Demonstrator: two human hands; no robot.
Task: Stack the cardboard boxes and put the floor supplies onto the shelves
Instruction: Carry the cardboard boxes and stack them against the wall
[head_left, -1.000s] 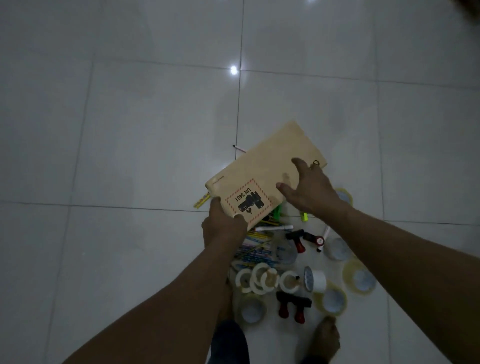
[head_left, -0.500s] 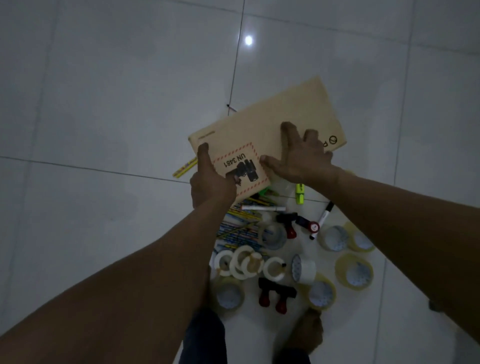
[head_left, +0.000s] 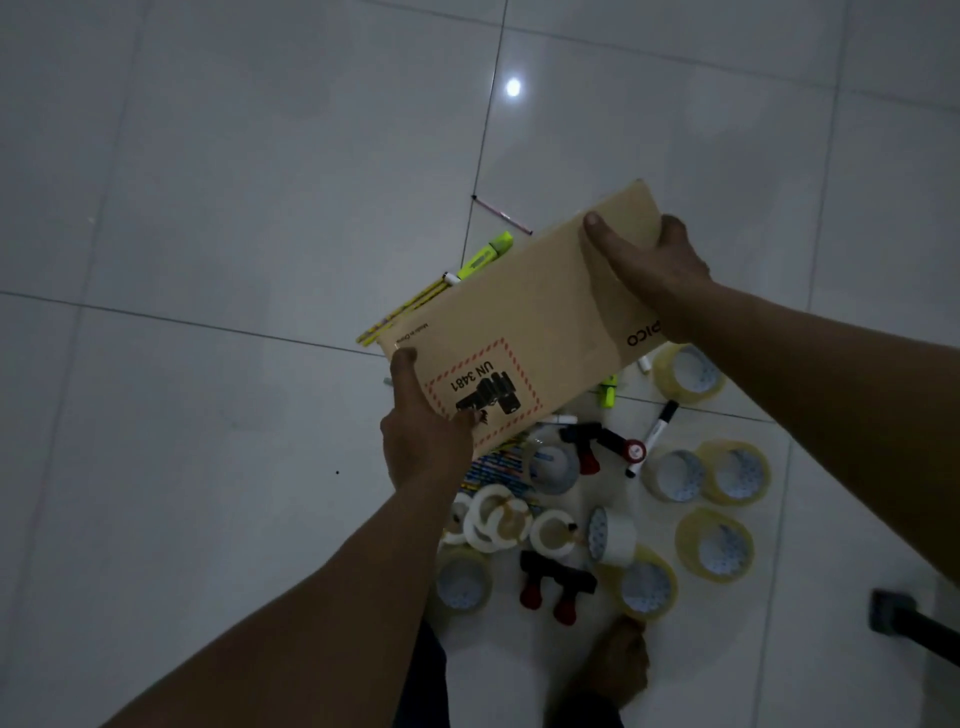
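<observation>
A dim room with a glossy, pale tiled floor (head_left: 208, 467); one bright lamp reflection shows on it. One flat cardboard box (head_left: 524, 322), printed with a red-bordered "UN 3481" label, is held tilted in the air above a scatter of supplies.

The left hand (head_left: 423, 441) grips the box's near corner, with the thumb on top beside the label. The right hand (head_left: 649, 265) grips the far end, with the thumb laid across the top face and the fingers wrapped round the edge.

Beyond the box's far long edge, on the floor, lie:
- one green highlighter (head_left: 488, 254)
- two yellow pencils (head_left: 400, 312)
- one thin red stick (head_left: 501, 213)

On the near side of the box, also on the floor, lie:
- a second highlighter (head_left: 607, 393)
- one black marker (head_left: 653, 437)
- two red-and-black tape dispensers (head_left: 556, 582)
- six wide tape rolls (head_left: 717, 548) with clear or yellowish rims
- one white roll (head_left: 615, 535)
- four small white rings (head_left: 480, 522) bunched together
- a bundle of coloured pencils (head_left: 498, 462), partly hidden by the box

One bare foot (head_left: 618, 660) shows nearest the viewer, past the tape.
</observation>
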